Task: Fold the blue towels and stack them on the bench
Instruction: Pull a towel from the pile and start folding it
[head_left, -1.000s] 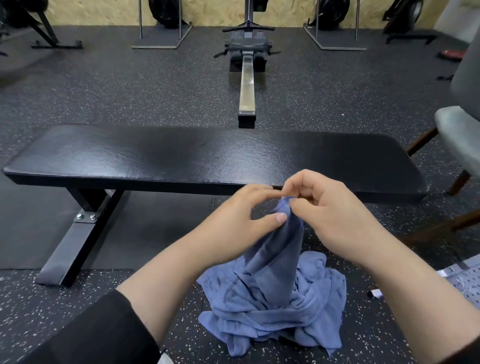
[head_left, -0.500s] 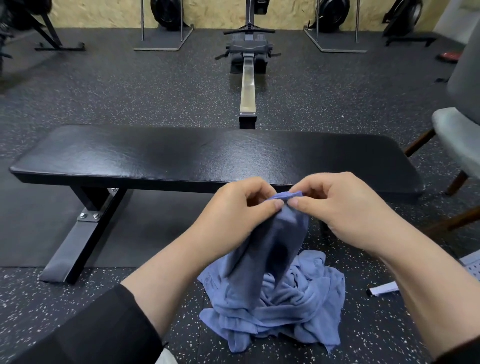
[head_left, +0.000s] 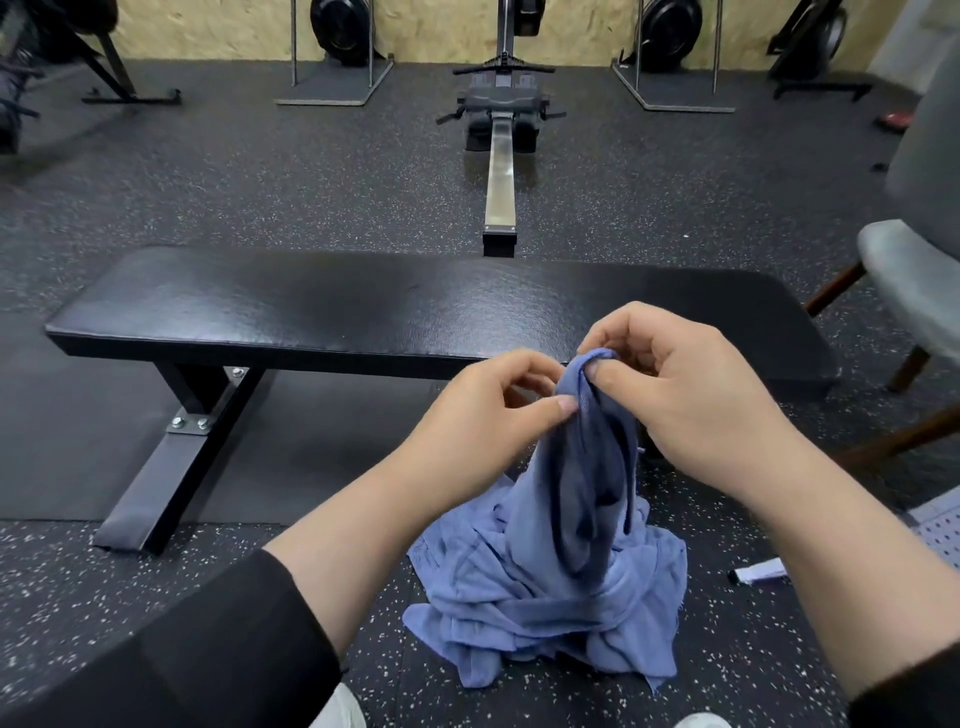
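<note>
A crumpled heap of blue towels (head_left: 545, 613) lies on the speckled floor just in front of me. One blue towel (head_left: 587, 467) is pulled up out of the heap and hangs as a narrow cone. My right hand (head_left: 691, 400) pinches its top edge between thumb and fingers. My left hand (head_left: 483, 415) pinches the same edge a little lower, at the left side. The long black padded bench (head_left: 322, 312) stands crosswise behind my hands, with nothing lying on its top.
A grey chair with wooden legs (head_left: 914, 291) stands at the right end of the bench. A rowing machine rail (head_left: 500, 171) runs away behind the bench. A white strip (head_left: 761, 571) and a perforated white panel (head_left: 940, 535) lie on the floor at the right.
Both hands have worked along the top edge of the lifted towel, the right hand rising slightly and taking the tip. The heap on the floor has stayed in place.
</note>
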